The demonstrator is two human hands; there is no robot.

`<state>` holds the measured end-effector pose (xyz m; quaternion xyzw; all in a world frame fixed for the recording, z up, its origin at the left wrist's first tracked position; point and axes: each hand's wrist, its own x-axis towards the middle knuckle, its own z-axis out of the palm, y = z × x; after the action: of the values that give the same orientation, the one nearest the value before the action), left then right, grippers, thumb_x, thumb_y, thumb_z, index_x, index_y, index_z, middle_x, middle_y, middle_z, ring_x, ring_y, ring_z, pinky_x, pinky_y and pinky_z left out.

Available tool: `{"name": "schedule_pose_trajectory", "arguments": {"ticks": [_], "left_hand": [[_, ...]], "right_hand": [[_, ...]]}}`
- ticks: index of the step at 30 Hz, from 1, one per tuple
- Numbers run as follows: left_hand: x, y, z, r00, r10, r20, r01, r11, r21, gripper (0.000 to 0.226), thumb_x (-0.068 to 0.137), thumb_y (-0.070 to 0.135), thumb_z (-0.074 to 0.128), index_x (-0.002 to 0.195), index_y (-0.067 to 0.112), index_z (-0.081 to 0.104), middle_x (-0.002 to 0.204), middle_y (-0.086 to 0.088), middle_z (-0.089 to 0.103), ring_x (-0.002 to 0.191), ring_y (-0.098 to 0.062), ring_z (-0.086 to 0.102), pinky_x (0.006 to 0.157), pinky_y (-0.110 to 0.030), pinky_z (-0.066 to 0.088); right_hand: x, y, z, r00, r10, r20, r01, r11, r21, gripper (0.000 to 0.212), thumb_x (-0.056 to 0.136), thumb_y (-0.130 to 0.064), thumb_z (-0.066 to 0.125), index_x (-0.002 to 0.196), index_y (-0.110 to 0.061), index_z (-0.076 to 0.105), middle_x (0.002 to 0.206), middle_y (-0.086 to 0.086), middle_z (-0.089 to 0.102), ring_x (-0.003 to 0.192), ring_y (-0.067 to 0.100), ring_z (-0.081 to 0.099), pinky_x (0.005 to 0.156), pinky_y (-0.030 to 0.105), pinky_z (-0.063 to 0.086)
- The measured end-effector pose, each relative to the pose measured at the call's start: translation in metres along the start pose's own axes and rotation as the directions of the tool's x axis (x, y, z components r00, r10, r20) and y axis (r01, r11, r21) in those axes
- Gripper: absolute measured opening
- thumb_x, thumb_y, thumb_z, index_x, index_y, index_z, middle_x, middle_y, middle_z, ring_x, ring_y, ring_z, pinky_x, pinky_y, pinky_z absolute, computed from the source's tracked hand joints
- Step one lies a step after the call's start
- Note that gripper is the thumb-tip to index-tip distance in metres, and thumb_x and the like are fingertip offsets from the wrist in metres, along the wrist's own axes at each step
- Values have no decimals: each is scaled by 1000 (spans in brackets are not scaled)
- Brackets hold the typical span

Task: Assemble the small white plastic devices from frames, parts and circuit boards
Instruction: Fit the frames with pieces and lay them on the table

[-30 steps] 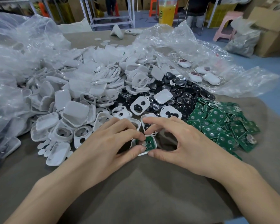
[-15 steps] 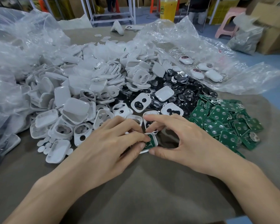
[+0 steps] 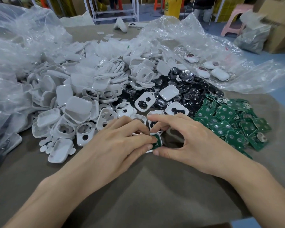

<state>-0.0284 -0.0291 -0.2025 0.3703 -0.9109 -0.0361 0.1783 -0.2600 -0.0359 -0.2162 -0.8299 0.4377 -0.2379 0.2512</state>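
Near the centre of the view, a small white frame (image 3: pixel 160 141) with a green board (image 3: pixel 155 142) set in it lies on the brown surface (image 3: pixel 155 195). Both look light, stiff and smooth. The thin board probably wants pressing at its edges, and the frame is best steadied by its rim. The left hand (image 3: pixel 120 145) curls over the frame, its thumb and a fingertip pressing the board. The right hand (image 3: pixel 192 139), half open, pinches the frame's rim between thumb and bent fingers.

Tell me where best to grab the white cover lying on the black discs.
Probably pinch the white cover across its two long sides, coming from above: it lies dome-up on the black discs, its smooth top offers no purchase, and its edges look free.
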Motion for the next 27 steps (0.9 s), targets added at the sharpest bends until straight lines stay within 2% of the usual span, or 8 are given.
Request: {"name": "schedule_pose_trajectory", "arguments": {"ticks": [6,9,12,15,19,24,27], "left_hand": [[0,1,0,999,-38,0,38,997,-69,33,104,40,45,120,28,71,115,15,60,104,-11,54,88,-33,49],[-8,-3,-3,992,-88,-88,75,987,-139,32,106,39,45,125,27,68,116,16,59,110,-10,54,93,-25,44],[-23,-13,-7,961,-174,-215,141,977,-159,29,105,34,47,119,23,70,112,15,62,110,-11,57,93,-19,42],[-34,-18,-8,933,-253,-256,212,961,-179,28,104,34,48,116,24,71,108,20,63,107,-12,58,90,-15,41],[-30,-12,-6,941,-254,-225,220,961,-165,28,104,34,48,112,23,72,104,20,63,103,-9,58,90,-16,41],[-25,-6,-7,973,-198,-119,186,977,-105,27,101,39,52,108,24,73,106,18,66,102,-9,58,91,-32,45],[-24,-6,-8,978,-202,-58,197,977,-81,32,96,48,56,114,25,71,109,18,66,105,-7,57,94,-33,42]], "right_hand": [[0,1,0,1000,-16,-6,16,1000,-13,68,81,-55,67,140,-58,33,123,-30,55,120,1,47,98,9,34],[-1,0,0,1000,-20,-5,20,1000,-24,66,81,-54,68,140,-58,36,123,-33,54,119,0,47,96,7,33],[-2,-1,-1,999,-30,-10,30,999,-12,53,82,-52,68,132,-49,50,121,-32,55,118,3,50,96,10,36],[-2,-2,-2,999,-53,-13,52,998,-24,35,83,-50,69,116,-45,60,118,-34,55,117,1,50,95,6,34],[-1,-1,-2,997,-73,-12,72,997,-27,24,84,-49,69,106,-39,69,116,-26,60,117,5,52,97,8,35],[-1,0,-1,997,-81,-12,80,996,-39,24,84,-50,67,105,-40,71,116,-26,61,117,4,52,97,7,34],[-1,0,-1,997,-79,-7,79,996,-42,24,84,-51,67,105,-40,71,116,-26,61,116,6,52,98,11,36]]}}
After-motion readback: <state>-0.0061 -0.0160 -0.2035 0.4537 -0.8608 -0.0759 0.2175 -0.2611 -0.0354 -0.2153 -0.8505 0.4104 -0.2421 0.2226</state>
